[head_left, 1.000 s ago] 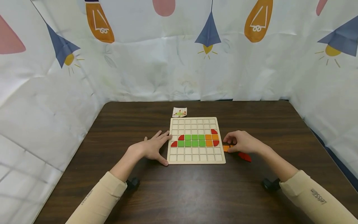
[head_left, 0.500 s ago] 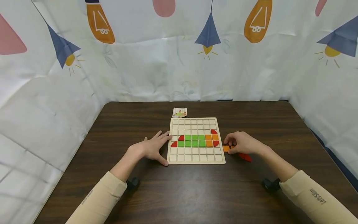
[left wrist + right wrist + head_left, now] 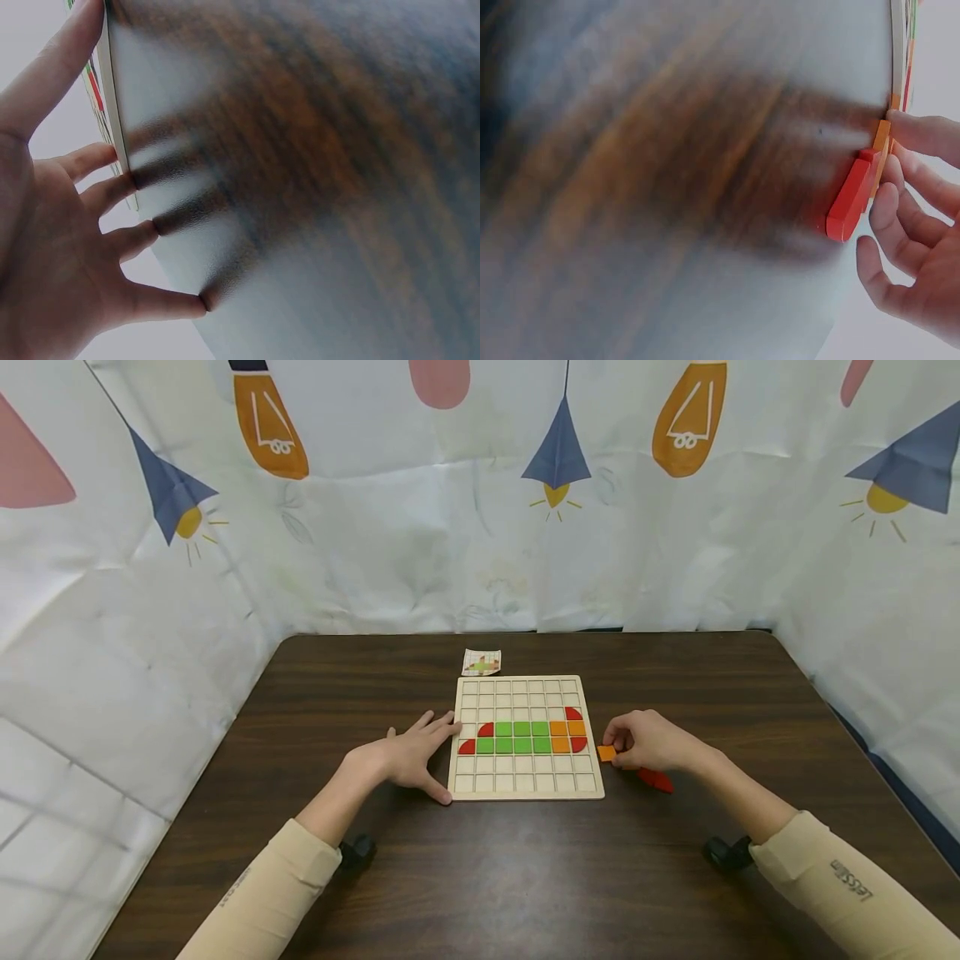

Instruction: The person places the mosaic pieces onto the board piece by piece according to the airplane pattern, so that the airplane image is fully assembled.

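A pale wooden grid board [image 3: 525,783] lies mid-table with green squares [image 3: 522,737], orange squares and red rounded tiles in its cells. My left hand [image 3: 408,756] rests spread at its left edge; in the left wrist view the hand's [image 3: 67,255] fingers are straight, some touching the board's rim. Right of the board, my right hand [image 3: 656,739] pinches an orange square tile [image 3: 880,146] between thumb and fingers, mostly hidden from the head view. Another orange square tile [image 3: 606,753] lies between that hand and the board. Red tiles [image 3: 656,780] lie under the right hand.
A small printed picture card [image 3: 482,662] lies just behind the board's upper left corner. The dark wooden table [image 3: 517,877] reaches back to a white patterned curtain [image 3: 375,552]. Dark devices [image 3: 726,853] are strapped at both wrists.
The orange tile near my right fingertips has left its place beside the other orange tile and is now in the pinch. My left hand and the board have stayed still.
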The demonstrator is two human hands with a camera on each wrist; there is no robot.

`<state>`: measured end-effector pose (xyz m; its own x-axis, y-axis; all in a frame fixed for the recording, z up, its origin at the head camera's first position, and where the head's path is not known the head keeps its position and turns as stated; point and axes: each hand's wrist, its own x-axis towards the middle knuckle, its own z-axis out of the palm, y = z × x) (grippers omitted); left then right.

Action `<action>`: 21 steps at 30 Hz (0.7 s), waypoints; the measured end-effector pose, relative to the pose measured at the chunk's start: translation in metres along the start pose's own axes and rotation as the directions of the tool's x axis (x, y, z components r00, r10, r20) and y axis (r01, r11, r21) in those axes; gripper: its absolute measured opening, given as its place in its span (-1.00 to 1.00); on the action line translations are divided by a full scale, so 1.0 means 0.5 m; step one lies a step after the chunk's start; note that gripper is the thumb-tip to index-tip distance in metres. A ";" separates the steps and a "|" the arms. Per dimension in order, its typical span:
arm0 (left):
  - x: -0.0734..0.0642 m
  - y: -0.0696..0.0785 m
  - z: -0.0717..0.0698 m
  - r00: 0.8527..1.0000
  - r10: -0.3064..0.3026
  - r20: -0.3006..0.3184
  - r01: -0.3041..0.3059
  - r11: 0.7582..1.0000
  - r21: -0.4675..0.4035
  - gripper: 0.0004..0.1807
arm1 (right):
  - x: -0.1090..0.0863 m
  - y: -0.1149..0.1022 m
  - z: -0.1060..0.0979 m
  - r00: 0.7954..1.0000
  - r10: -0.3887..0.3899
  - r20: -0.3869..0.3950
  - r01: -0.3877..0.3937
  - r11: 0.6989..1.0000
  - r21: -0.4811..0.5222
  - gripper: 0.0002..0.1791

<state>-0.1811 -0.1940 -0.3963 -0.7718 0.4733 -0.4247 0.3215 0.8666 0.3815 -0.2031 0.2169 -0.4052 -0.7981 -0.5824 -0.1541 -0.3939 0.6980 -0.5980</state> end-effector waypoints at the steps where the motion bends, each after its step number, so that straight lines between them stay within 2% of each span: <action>1: 0.000 0.000 0.000 1.000 0.000 0.000 0.000 1.000 -0.002 0.28 | 0.000 0.001 -0.001 1.000 0.002 -0.004 -0.002 1.000 -0.004 -0.84; 11: -0.003 0.001 -0.001 1.000 -0.004 0.006 0.004 1.000 -0.005 0.29 | 0.020 -0.001 -0.013 0.999 0.037 -0.036 -0.039 0.999 -0.032 -0.84; 21: -0.005 0.006 -0.003 1.000 0.004 0.009 -0.004 1.000 -0.008 0.28 | 0.045 -0.024 -0.017 0.999 0.022 -0.046 -0.022 1.000 -0.016 -0.84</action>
<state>-0.1791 -0.1929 -0.3931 -0.7657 0.4780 -0.4303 0.3203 0.8636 0.3894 -0.2204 0.1988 -0.3946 -0.8267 -0.5473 -0.1304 -0.3832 0.7174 -0.5818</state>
